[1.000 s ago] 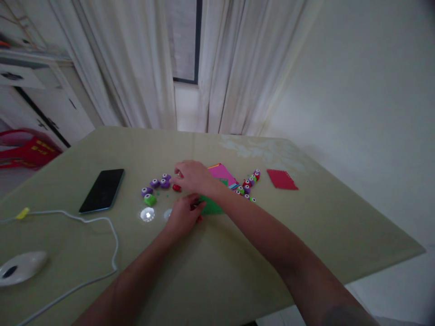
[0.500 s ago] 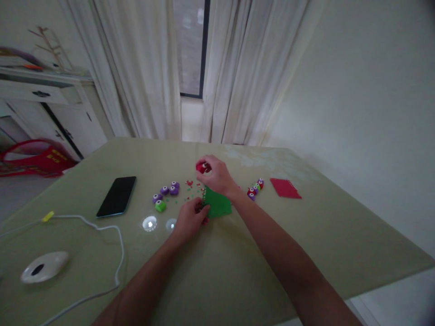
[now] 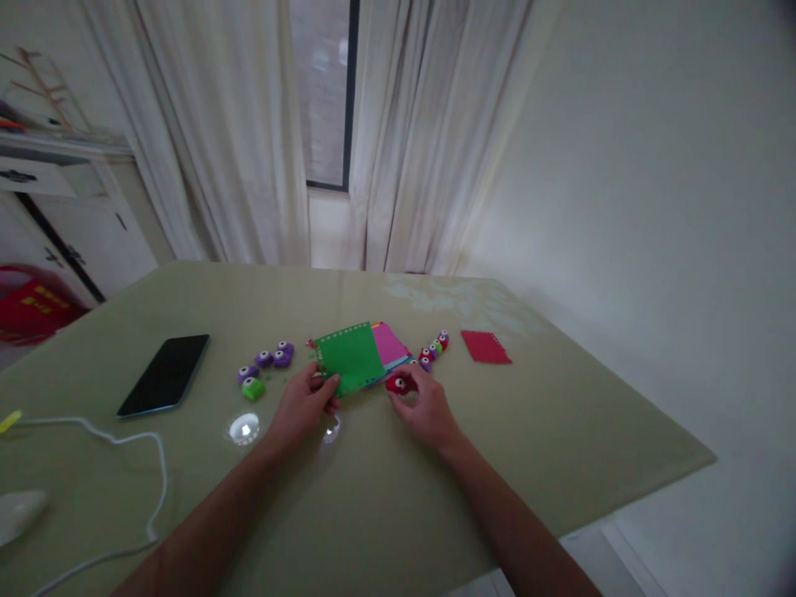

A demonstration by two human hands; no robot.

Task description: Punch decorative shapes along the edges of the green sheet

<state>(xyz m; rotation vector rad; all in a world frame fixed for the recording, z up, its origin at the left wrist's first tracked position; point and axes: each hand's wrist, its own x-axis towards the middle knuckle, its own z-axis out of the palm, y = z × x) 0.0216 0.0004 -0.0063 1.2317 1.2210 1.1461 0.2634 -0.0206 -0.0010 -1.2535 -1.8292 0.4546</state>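
Observation:
My left hand (image 3: 306,404) pinches the lower left corner of a green paper sheet (image 3: 349,358), which has rows of small punched holes along its edges. Pink and blue paper sheets (image 3: 389,345) lie partly beneath it. My right hand (image 3: 428,408) is closed on a small red paper punch (image 3: 398,384) with a white eye on it, just off the green sheet's lower right corner. Beyond that hand, several red, purple and green punches (image 3: 434,349) stand in a row. More purple punches (image 3: 264,358) and a green punch (image 3: 253,388) sit to the left.
A red paper sheet (image 3: 486,347) with punched edges lies at the right. Tiny paper bits surround the green sheet's left side. At the left are a black phone (image 3: 165,375), a white cable (image 3: 158,473) and a white mouse-like object (image 3: 20,514).
My right hand has come down and right with the red punch, from above the green sheet to beside it. The green sheet has shifted left, uncovering pink and blue sheets. The view has turned right.

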